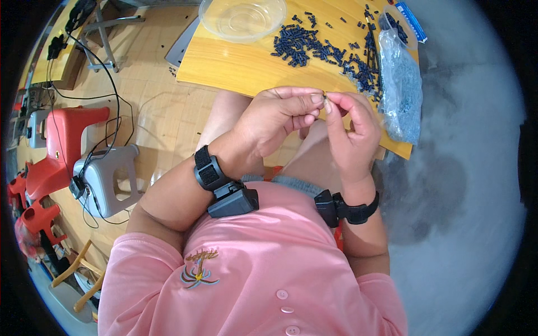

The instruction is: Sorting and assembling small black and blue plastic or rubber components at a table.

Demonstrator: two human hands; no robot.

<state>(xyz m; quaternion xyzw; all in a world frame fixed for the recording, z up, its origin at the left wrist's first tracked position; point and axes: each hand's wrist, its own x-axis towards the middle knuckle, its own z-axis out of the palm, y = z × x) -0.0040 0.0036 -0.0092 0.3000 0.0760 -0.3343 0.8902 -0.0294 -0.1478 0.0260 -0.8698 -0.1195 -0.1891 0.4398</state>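
My left hand (280, 115) and my right hand (354, 120) meet fingertip to fingertip in front of the table's near edge. Both are closed in a pinch around a tiny dark piece (324, 96), which is mostly covered by the fingers and too small to name. Beyond them, a heap of small dark-blue plastic pieces (294, 43) is spread over the yellow wooden table (224, 61). A clear round plastic tub (244, 19) stands at the table's far left; no pieces show in it.
On the table's right side lie a clear plastic bag (400, 95) and a second clear tub (395, 28) with dark pieces. A blue packet (412, 22) sits at the far right corner. A red stool (61, 145), a grey stool (109, 179) and black cables (115, 84) are on my left.
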